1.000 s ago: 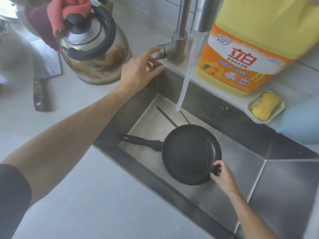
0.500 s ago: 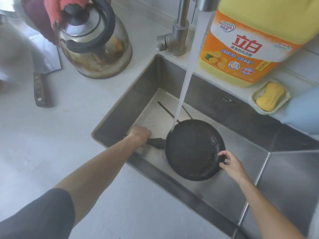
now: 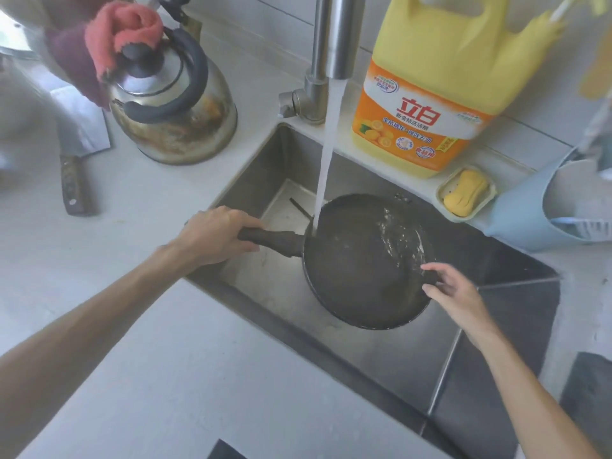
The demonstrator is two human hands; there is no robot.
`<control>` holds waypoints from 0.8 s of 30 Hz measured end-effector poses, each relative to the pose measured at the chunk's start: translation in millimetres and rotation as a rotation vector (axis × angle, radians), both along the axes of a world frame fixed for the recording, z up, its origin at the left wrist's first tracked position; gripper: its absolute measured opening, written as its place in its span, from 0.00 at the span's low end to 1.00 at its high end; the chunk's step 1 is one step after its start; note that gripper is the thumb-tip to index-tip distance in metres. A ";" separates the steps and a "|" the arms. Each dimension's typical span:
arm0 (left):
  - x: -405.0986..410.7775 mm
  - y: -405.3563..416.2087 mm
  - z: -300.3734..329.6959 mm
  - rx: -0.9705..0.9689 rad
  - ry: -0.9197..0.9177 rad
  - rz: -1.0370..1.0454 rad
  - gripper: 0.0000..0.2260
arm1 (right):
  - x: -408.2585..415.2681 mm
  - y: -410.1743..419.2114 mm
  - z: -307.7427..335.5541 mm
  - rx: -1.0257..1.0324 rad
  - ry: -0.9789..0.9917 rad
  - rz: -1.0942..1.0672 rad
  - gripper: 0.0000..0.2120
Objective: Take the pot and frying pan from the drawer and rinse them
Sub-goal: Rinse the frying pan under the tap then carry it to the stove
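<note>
A black frying pan [image 3: 357, 270] hangs tilted over the steel sink [image 3: 381, 356]. Water from the tap [image 3: 331, 34] falls onto the pan's left inner edge and white splashes run along its right side. My left hand [image 3: 212, 236] grips the pan's dark handle at the sink's left wall. The pan's right rim is pinched between the thumb and fingers of my right hand [image 3: 453, 293]. No pot is in view.
A steel kettle [image 3: 175, 107] with a pink cloth on its lid stands left of the tap, and a cleaver [image 3: 76, 154] lies beside it. Behind the sink are a yellow detergent jug [image 3: 430, 77], a soap dish [image 3: 465, 192] and a blue basket [image 3: 530, 213].
My left hand left the tap lever, dropped into the sink and took the pan's handle. The pan rose off the sink floor into the stream, which grew stronger.
</note>
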State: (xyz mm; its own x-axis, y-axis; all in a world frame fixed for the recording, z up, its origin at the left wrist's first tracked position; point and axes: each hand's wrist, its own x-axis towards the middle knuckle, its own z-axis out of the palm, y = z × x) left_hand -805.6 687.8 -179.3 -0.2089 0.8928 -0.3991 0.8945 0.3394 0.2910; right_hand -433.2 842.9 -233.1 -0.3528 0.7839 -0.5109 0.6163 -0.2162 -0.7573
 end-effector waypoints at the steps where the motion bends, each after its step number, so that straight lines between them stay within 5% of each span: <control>1: -6.1 -6.3 6.7 0.007 -0.004 0.039 0.11 | -5.6 1.0 8.3 0.009 0.024 0.027 0.14; 10: -42.6 -51.0 24.4 0.098 0.029 0.212 0.10 | -58.0 3.5 36.2 0.025 0.078 0.199 0.20; 18: -42.0 -59.8 47.4 0.426 0.184 0.046 0.12 | -69.4 -12.3 18.1 -0.036 0.116 0.162 0.20; 24: -45.8 -54.9 45.4 0.222 0.069 0.141 0.10 | -62.6 -14.1 17.8 -0.024 0.031 0.188 0.18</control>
